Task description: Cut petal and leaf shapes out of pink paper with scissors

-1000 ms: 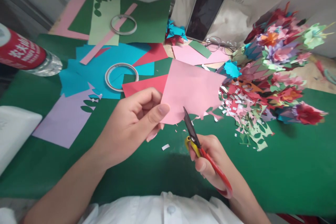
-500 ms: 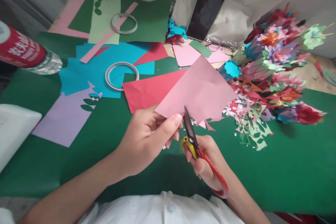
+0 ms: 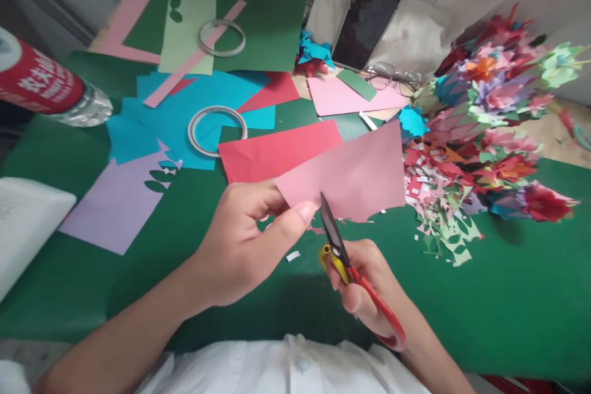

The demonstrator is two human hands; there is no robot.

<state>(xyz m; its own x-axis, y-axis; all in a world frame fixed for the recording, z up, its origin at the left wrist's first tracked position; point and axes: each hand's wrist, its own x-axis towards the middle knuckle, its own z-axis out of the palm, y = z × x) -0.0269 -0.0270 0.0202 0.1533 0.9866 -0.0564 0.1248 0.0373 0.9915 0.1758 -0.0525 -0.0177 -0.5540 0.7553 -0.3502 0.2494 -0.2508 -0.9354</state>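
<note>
My left hand (image 3: 258,240) pinches the near left edge of a pink sheet of paper (image 3: 355,175), thumb on top, the other fingers partly hidden beneath. In my right hand (image 3: 364,280) is a pair of scissors (image 3: 337,240) with dark blades and red and yellow handles. The blades look closed or nearly so, their tip at the paper's near edge beside my left thumb. Behind and partly under the pink sheet lies a red sheet of paper (image 3: 272,154). A small white scrap (image 3: 293,255) rests on the green table below my hands.
Two tape rolls (image 3: 191,135) lie among blue sheets (image 3: 152,117) and a lilac sheet (image 3: 111,206) on the left. A bottle (image 3: 50,83) stands at far left. Paper flowers (image 3: 498,92), cut scraps (image 3: 450,221) and glasses (image 3: 392,77) are at right. A phone (image 3: 373,12) leans behind.
The pink sheet has turned and tilted in my left hand, its far corner swinging down to the right. The scissors stay close to its near edge. The view has shifted slightly.
</note>
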